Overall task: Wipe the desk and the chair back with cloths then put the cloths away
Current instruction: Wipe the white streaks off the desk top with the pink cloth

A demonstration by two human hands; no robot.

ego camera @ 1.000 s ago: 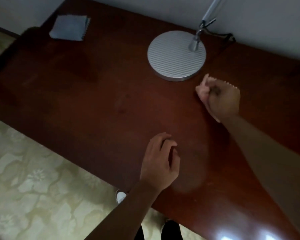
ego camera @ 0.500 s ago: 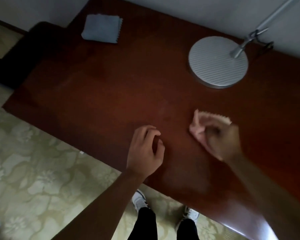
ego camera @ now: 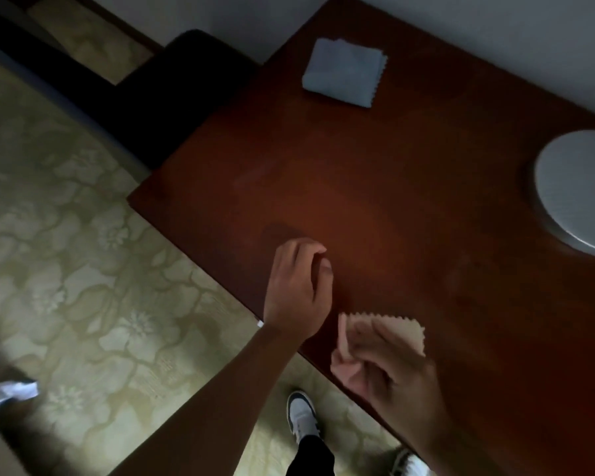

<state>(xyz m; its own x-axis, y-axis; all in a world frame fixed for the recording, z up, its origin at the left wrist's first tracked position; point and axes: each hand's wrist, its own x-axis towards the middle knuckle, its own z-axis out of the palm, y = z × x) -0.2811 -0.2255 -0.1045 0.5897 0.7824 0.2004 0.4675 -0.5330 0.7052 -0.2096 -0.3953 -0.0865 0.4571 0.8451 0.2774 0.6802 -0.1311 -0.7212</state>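
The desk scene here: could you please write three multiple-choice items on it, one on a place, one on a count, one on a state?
1. Where does the blue cloth lie?
A. far corner of the desk
B. on the floor
C. on the lamp base

2. How many cloths show?
A. one
B. two
C. three

3. What is in the right hand?
A. nothing
B. the blue cloth
C. the pink cloth

Answers: 1 A, it lies folded near the wall; 2 B, one blue, one pink; 3 C, its grip bunches the pink cloth, while the left hand is empty.
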